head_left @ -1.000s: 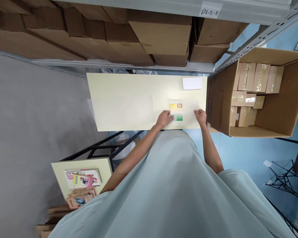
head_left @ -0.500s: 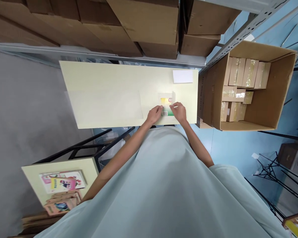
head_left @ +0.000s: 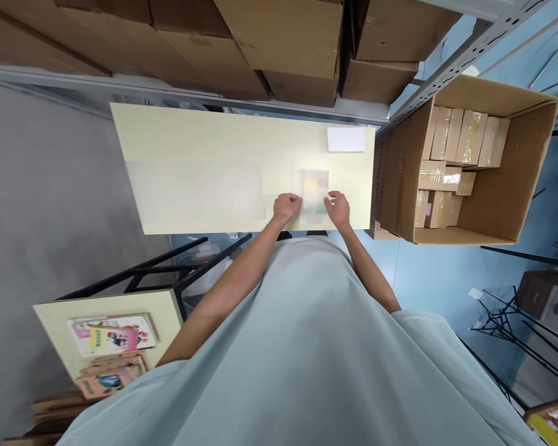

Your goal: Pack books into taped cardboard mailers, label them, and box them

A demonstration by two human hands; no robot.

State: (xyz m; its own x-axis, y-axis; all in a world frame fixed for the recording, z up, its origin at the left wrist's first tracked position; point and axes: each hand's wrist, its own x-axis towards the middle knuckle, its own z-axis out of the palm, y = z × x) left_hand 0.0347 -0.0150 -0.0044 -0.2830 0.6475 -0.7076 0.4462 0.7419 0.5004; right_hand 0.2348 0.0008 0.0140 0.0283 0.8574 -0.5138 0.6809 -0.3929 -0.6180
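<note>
Showing faint colours, a translucent sheet (head_left: 315,192) is flanked over the worktop (head_left: 190,136) by left hand (head_left: 287,207) and right hand (head_left: 338,209); how closed either grip is cannot be told.

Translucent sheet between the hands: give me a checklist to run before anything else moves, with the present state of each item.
1. Translucent sheet covers the printed card: ok, its yellow and green show faintly through.
2. Left hand at the sheet's left edge: ok, fingertips there; firmness of pinch, cannot tell.
3. Right hand at the right edge: ok for position; whether it grips, cannot tell.
4. Sheet within the cream table's edges: ok.
5. White slip clear of the hands: ok, it lies apart, farther back.
6. Sheet's edges folded or sealed: cannot tell, too small and blurred.
</note>
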